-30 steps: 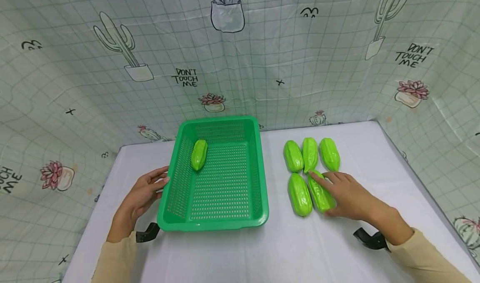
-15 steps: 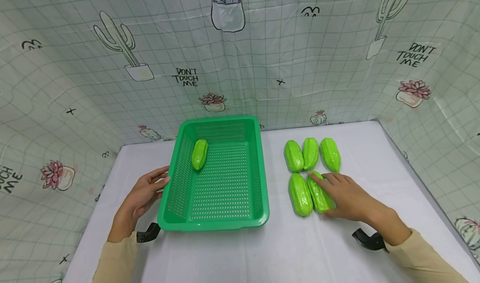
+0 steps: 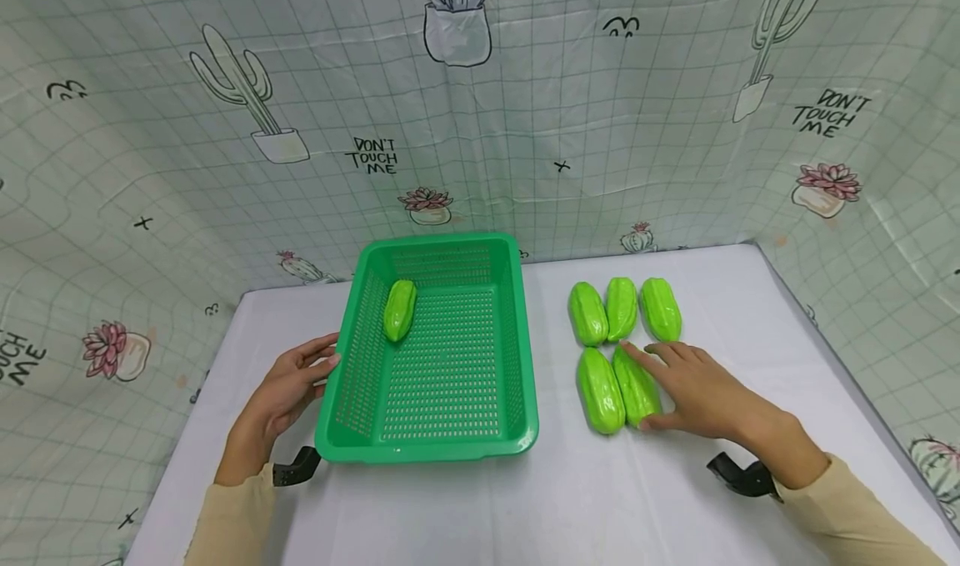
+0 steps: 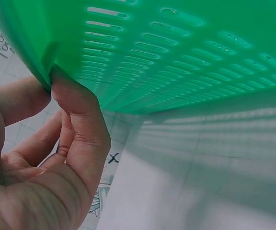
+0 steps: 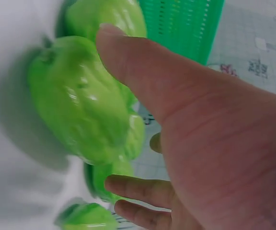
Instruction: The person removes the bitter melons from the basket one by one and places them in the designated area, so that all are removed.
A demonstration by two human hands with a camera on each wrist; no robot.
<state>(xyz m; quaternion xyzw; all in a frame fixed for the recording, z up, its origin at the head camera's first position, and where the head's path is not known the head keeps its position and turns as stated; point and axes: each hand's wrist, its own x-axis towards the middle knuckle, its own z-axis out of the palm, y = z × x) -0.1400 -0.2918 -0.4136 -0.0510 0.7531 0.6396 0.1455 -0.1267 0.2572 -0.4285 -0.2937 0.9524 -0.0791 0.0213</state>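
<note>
In the head view, my left hand (image 3: 288,387) holds the left rim of a green plastic basket (image 3: 427,453). The left wrist view shows the thumb and a finger pinching the basket edge (image 4: 42,72). One light green ridged gourd (image 3: 399,310) lies inside the basket, by its left wall. My right hand (image 3: 697,391) spreads loosely beside the near right gourd (image 3: 636,387), index fingertip by its far end and thumb by its near end. In the right wrist view the thumb overlaps that gourd (image 5: 80,100); the other fingers look straight and apart from it.
Left of the right hand's gourd lies another gourd (image 3: 600,391), touching it. A row of three gourds (image 3: 621,308) lies just behind. Everything rests on a white-covered table (image 3: 555,499), with a printed cloth (image 3: 510,132) hanging around its back and sides.
The gourd beside my right hand has shifted slightly left, against its neighbour, and more of it shows. My right hand has barely moved. The left hand and basket stay put.
</note>
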